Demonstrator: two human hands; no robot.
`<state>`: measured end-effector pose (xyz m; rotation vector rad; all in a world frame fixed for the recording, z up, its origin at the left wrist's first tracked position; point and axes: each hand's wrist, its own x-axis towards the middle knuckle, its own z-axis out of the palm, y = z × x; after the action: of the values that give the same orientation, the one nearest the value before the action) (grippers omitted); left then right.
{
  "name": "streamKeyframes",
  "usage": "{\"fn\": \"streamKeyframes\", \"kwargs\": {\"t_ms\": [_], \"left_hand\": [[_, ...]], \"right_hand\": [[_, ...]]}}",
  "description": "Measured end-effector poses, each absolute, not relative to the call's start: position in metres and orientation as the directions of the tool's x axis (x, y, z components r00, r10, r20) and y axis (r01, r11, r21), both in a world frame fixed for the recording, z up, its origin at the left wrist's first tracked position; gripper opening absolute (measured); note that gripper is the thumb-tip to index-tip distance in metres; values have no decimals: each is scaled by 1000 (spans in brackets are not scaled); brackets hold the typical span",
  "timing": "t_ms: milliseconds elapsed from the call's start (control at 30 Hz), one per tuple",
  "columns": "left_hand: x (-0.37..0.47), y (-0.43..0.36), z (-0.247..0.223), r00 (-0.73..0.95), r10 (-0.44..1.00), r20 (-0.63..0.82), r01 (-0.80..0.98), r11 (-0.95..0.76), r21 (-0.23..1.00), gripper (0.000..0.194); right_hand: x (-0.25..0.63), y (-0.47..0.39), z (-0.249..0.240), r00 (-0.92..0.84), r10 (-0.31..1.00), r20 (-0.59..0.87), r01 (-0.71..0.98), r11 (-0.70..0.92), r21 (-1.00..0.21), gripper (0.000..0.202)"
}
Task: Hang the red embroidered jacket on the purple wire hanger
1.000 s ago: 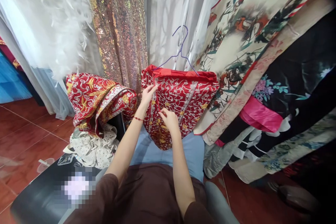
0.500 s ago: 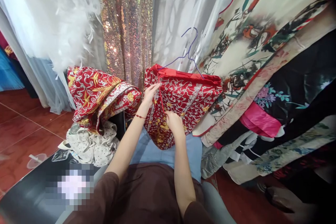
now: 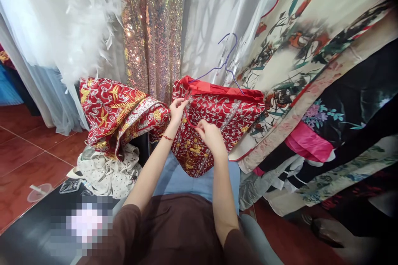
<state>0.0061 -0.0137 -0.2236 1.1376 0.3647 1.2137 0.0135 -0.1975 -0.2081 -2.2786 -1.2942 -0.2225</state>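
Note:
Over my lap lies a red skirt (image 3: 214,120) embroidered in silver and gold, with a plain red waistband along its top. A purple wire hanger (image 3: 226,64) stands up out of the waistband. My left hand (image 3: 178,109) pinches the skirt's edge near the left end of the waistband, where a thin red strap (image 3: 188,119) starts. Lower and to the right, my right hand (image 3: 209,134) is closed in a pinch on the other end of that strap, which bows in a loose curve between the hands.
Another red embroidered garment (image 3: 121,112) is draped at left, above a crumpled dotted white cloth (image 3: 108,169) on a black surface (image 3: 27,232). Hanging clothes crowd the back and right, including a sequinned gown (image 3: 152,29) and a floral cream dress (image 3: 289,45).
My right hand has shifted slightly right and up. The strap, straight before, now curves slack between my hands. My left hand stays at the waistband.

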Motion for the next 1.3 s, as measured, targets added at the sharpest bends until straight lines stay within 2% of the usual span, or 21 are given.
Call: {"fn": "streamKeyframes", "kwargs": {"t_ms": [100,167,267,367,433,500,633,700,800,833,900,967,1000,1067,1133,1167,1233,1300], "left_hand": [[3,-19,-224,303,858,415,-558,-193,807,7],[2,-23,-224,280,850,446,-572,-225,789,5],[0,-28,-222,270,852,448,-592,-220,776,7],[-3,-32,-219,303,842,447,-594,-199,779,17],[-6,-33,-216,362,799,480,-591,-202,781,21],[-9,-34,-215,455,750,479,-567,-171,806,26],[-12,-36,-215,595,696,402,-524,-43,851,40],[-14,-38,-215,619,675,402,-535,-13,845,41],[-17,-39,-214,641,648,411,-549,12,836,40],[-18,-39,-213,639,651,409,-555,23,831,39],[-20,-37,-211,624,680,385,-560,46,827,37],[-22,-34,-207,610,714,344,-550,69,833,36],[-23,-32,-205,610,722,326,-542,80,837,36],[-23,-32,-201,626,718,306,-530,103,842,37],[-21,-34,-197,647,700,301,-520,117,846,39],[-19,-36,-195,652,696,301,-516,116,849,40],[-16,-41,-191,640,705,305,-513,96,853,40],[-14,-45,-185,620,716,321,-503,49,863,37]], "right_hand": [[36,-169,-173,475,693,542,831,-149,-537,14],[49,-141,-155,499,633,592,813,-107,-572,16],[61,-104,-137,599,573,559,788,-296,-540,15],[66,-81,-128,652,580,488,758,-481,-440,10],[67,-71,-126,652,588,479,758,-523,-389,11],[70,-64,-124,646,592,482,764,-508,-398,13],[78,-60,-123,586,674,449,782,-324,-533,4],[81,-64,-122,558,764,323,750,-299,-590,5],[83,-78,-117,463,878,119,754,-320,-574,14],[84,-84,-116,421,899,121,770,-284,-572,12],[85,-97,-115,363,893,266,784,-139,-605,10],[88,-111,-119,394,794,463,769,-9,-639,18],[89,-117,-123,432,741,514,759,9,-651,20],[93,-125,-134,503,732,460,723,-65,-688,21],[96,-126,-148,485,816,313,683,-131,-719,18],[98,-124,-155,434,862,263,664,-108,-740,24],[100,-116,-167,312,913,262,594,28,-804,36],[102,-107,-175,253,917,309,491,153,-857,34]]}}
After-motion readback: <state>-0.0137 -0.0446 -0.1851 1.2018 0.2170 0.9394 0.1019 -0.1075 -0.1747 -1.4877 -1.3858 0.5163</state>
